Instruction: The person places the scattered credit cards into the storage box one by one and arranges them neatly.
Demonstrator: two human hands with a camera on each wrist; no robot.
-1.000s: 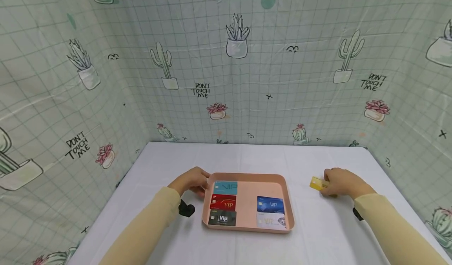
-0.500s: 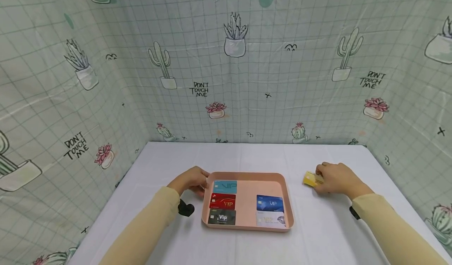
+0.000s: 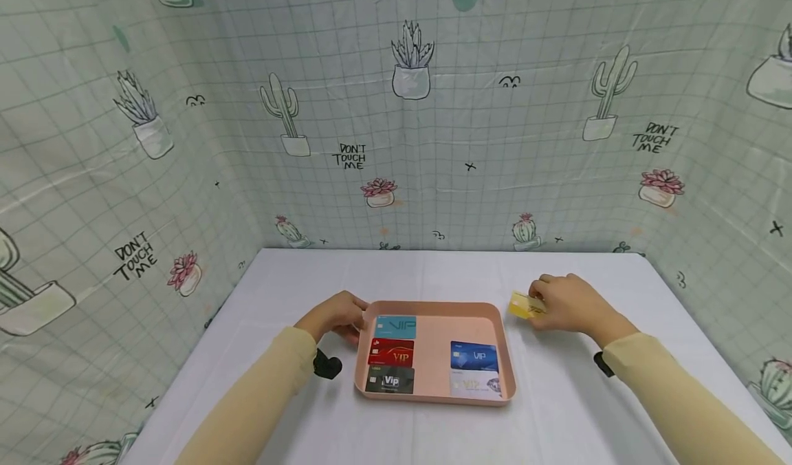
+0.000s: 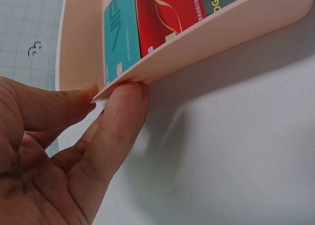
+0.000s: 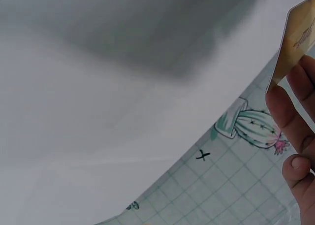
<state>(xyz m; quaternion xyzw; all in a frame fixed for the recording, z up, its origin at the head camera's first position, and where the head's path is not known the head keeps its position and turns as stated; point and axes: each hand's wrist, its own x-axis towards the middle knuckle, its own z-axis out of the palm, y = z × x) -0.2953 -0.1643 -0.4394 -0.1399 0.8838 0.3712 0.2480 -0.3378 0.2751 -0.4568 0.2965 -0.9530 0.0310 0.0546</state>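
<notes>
A yellow card (image 3: 526, 305) is held by my right hand (image 3: 572, 307) just off the tray's right side, raised over the table. In the right wrist view the card (image 5: 297, 38) shows its gold face at the right edge, with fingertips (image 5: 281, 104) against it. My left hand (image 3: 337, 317) pinches the rim of the pink tray (image 3: 433, 309) at its far left corner; the left wrist view shows thumb and finger at that corner. Inside the tray, a teal card (image 3: 396, 327), a red card (image 3: 391, 353) and a black card (image 3: 390, 380) form a left column.
At the tray's right side lie a blue card (image 3: 474, 356) and a white card (image 3: 475, 384), one below the other. Between the two columns shows bare tray floor. The tray stands on a white-covered table (image 3: 445, 434), with a cactus-print cloth (image 3: 452, 128) hanging behind and beside it.
My right hand has moved left and slightly away from me with the yellow card, from the table's right part to close beside the tray. The left hand and tray have stayed in place.
</notes>
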